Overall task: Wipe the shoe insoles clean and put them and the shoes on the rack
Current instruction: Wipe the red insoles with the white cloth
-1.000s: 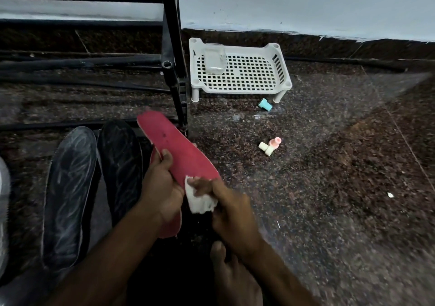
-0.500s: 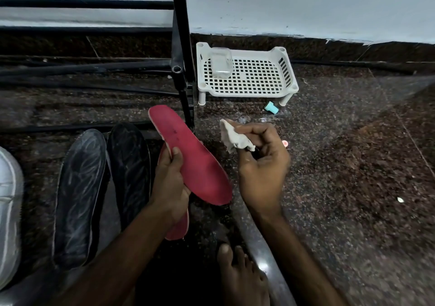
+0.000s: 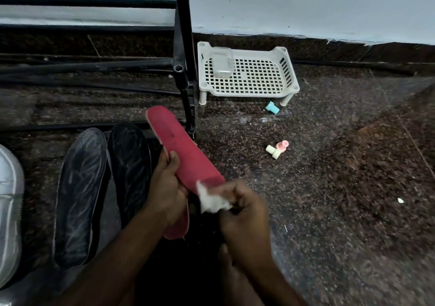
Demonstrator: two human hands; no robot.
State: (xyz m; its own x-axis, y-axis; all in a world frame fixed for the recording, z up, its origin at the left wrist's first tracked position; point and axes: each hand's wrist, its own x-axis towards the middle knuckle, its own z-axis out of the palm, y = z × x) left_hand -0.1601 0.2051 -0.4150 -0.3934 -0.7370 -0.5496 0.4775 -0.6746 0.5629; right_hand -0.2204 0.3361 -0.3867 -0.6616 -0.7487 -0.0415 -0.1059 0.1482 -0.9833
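here, closest to the viewer, a bare foot (image 3: 227, 261) rests on the dark speckled floor (image 3: 329, 188), just below the right wrist. above it the right hand (image 3: 244, 214) is blurred by motion; its fingers are curled and bunched together, pinching a crumpled white cloth (image 3: 211, 202) that sits against the near end of a red insole (image 3: 186, 157). to the left of those fingers, the left hand (image 3: 167, 188) grips the red insole by its edge, the thumb laid across the red top face, the other fingers wrapped underneath and hidden. the insole is held off the floor, tilted, running up and away from both hands. a second red shape pokes out under the left palm; whether it is another insole cannot be told. left of the left hand's fingers, a dark insole (image 3: 129, 169) lies flat on the floor, with a second dark insole (image 3: 80, 197) just beside it, farther left. well beyond those, at the left edge, part of a white shoe (image 3: 9, 211) shows. up and to the right of the right fingers, apart from them, a pink peg (image 3: 281, 146) and a cream peg (image 3: 272, 151) lie touching on the floor. past the insole's far tip stands the upright post of a black metal rack (image 3: 186, 70), its bars running off to the left. farther right of the post, a teal peg (image 3: 272, 107) lies by the leg of a white plastic tray (image 3: 259, 91) with a perforated base, and a clear container (image 3: 222, 62) sits in the tray's far left corner. behind everything is a pale wall (image 3: 306, 4).
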